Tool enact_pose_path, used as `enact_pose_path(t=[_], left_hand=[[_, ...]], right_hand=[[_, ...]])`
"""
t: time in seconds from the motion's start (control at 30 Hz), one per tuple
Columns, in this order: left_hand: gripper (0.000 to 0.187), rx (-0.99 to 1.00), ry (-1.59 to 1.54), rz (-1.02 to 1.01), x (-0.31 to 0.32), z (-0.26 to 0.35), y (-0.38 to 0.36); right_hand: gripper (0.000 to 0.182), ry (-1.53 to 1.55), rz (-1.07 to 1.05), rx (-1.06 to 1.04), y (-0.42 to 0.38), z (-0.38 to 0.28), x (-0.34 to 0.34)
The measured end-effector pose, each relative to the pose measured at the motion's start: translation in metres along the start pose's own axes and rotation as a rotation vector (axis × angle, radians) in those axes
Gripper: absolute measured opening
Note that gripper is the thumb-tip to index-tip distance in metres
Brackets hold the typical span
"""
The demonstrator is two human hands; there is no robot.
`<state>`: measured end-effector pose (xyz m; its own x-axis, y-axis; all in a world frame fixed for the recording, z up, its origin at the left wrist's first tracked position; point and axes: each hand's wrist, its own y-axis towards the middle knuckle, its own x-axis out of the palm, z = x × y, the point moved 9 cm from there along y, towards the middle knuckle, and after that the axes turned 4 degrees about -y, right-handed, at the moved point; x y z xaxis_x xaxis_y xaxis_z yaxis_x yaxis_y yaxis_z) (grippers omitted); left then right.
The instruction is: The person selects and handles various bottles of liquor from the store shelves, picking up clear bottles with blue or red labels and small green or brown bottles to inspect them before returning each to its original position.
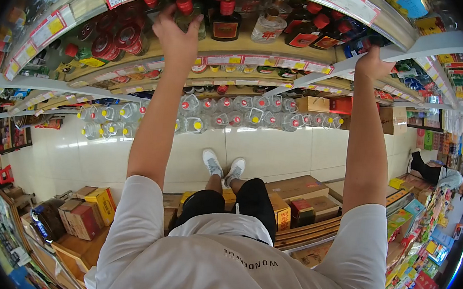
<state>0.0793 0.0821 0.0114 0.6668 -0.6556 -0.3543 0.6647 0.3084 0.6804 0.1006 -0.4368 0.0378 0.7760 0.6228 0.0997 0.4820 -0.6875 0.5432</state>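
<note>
My left hand (176,36) is wrapped round a green glass bottle with a red cap (184,4) on the upper shelf (240,47). To its right stand a dark bottle with a red cap (225,23) and a clear bottle with red lettering (269,26). My right hand (372,62) reaches to the shelf's right end, at dark bottles (356,44) by the white upright; its fingertips are partly hidden, so its grip cannot be made out. Round red-lidded jars (128,37) stand left of my left hand.
Large clear jugs (197,124) stand in rows on the floor under the shelves. Cardboard boxes (296,187) lie on a wooden rack behind my legs. A person (451,179) is at the far right. Lower shelves with price strips run below the upper one.
</note>
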Motion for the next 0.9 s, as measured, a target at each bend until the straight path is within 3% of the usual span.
enact_pose_path(t=[0.13,0.23,0.57,0.6,0.73,0.9], left_hand=[[0.06,0.295,0.13,0.156,-0.013,0.045,-0.026],[0.063,0.384,-0.025,-0.106,0.019,0.09,-0.039],[0.07,0.131,-0.159,0.02,0.065,0.083,-0.024],[0.069,0.015,-0.247,0.001,0.067,0.076,-0.023],[0.063,0.032,-0.17,0.001,0.068,0.071,-0.022],[0.049,0.067,-0.143,0.023,0.062,0.071,-0.027]], right_hand=[[0.048,-0.069,0.015,-0.057,-0.004,-0.016,0.001],[0.048,-0.033,0.007,-0.05,-0.007,-0.02,0.002],[0.05,-0.012,-0.02,-0.021,-0.003,-0.011,0.004],[0.05,-0.04,-0.016,-0.043,-0.005,-0.016,0.004],[0.049,-0.108,-0.018,-0.103,-0.004,-0.018,0.001],[0.05,-0.002,-0.017,-0.004,-0.006,-0.012,0.003]])
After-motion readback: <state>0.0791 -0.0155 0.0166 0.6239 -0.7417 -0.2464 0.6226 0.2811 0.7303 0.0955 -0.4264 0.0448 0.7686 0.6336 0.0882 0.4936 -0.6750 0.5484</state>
